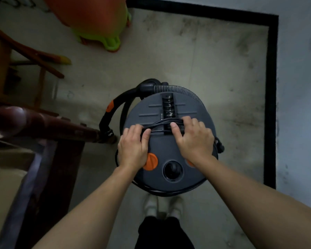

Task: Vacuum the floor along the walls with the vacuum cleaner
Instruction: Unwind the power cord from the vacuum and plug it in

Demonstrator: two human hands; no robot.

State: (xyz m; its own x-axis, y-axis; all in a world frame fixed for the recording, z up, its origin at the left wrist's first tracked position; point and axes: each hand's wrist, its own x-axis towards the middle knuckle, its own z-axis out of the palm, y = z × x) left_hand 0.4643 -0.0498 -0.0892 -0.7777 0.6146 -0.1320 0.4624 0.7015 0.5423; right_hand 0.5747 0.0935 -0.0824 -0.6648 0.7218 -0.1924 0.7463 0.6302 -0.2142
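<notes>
A round grey canister vacuum cleaner [169, 146] stands on the floor right in front of me, seen from above. Its ribbed grey hose [188, 91] curls round the far side into a black curved handle piece with an orange slider [109, 107]. A bundle of black power cable [161, 123] lies across the lid, over the carry handle. My left hand [133, 146] pinches the cable between thumb and fingers on the left. My right hand [193, 139] grips the same bundle on the right, thumb under and fingers over. More cable loops round the vacuum's near side.
A grey wall [298, 87] with a black skirting strip [271, 87] runs along the right and the far side. Dark wooden furniture [43, 123] crowds the left, touching the vacuum's handle piece. Stacked orange and green plastic stools [97, 24] stand at the far left. My feet [162, 205] are just behind the vacuum.
</notes>
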